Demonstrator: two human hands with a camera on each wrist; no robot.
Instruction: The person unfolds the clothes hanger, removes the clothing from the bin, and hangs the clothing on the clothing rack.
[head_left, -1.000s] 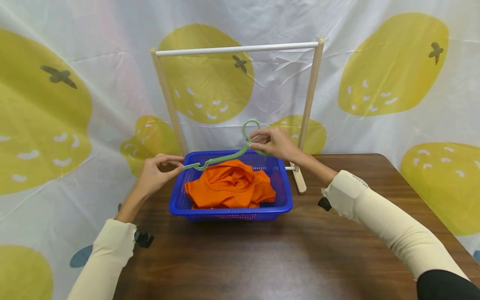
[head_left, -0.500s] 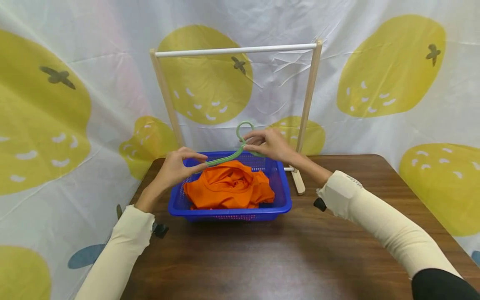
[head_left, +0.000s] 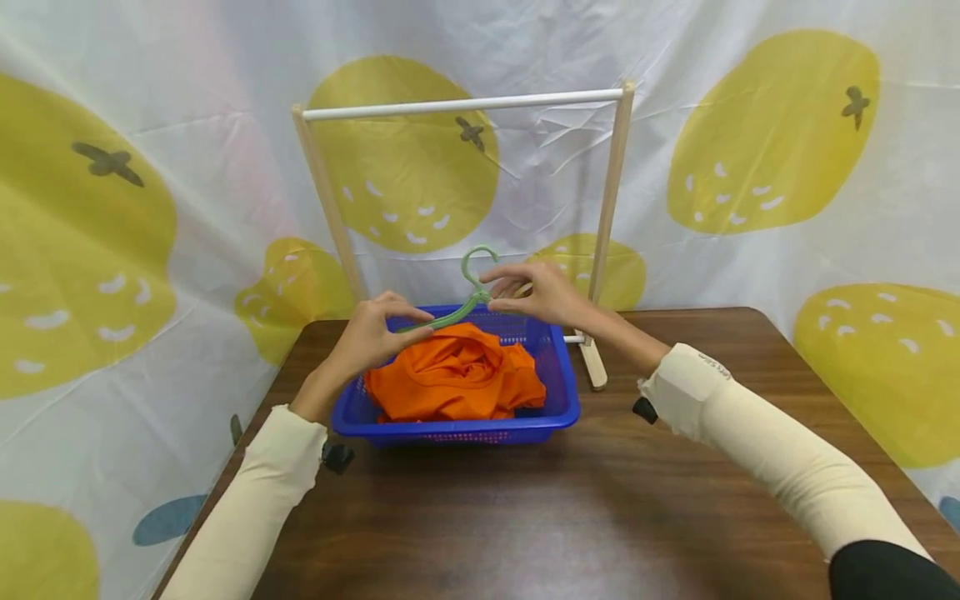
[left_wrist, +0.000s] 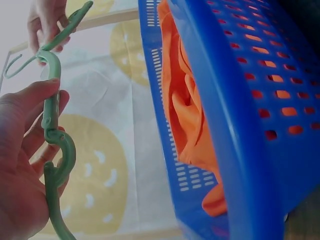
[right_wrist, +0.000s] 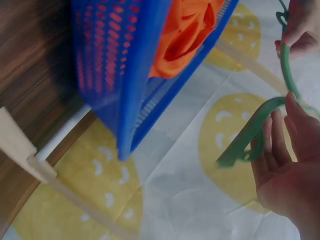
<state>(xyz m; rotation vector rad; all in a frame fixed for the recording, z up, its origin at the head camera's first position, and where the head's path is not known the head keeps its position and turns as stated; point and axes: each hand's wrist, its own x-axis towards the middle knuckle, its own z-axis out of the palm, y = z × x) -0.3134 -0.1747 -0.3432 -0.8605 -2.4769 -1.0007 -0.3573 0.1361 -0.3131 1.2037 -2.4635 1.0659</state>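
I'm having the left hand point(head_left: 375, 337) pinch the curved green plastic hanger point(head_left: 454, 317), the right hand point(head_left: 543, 292) hold its neck; if either grip is slipping, it's dropping onto the bunched orange cloth point(head_left: 465, 383) below.

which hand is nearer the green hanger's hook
Right. The right hand is beside the hook; the left hand holds the green hanger farther away, along one arm.
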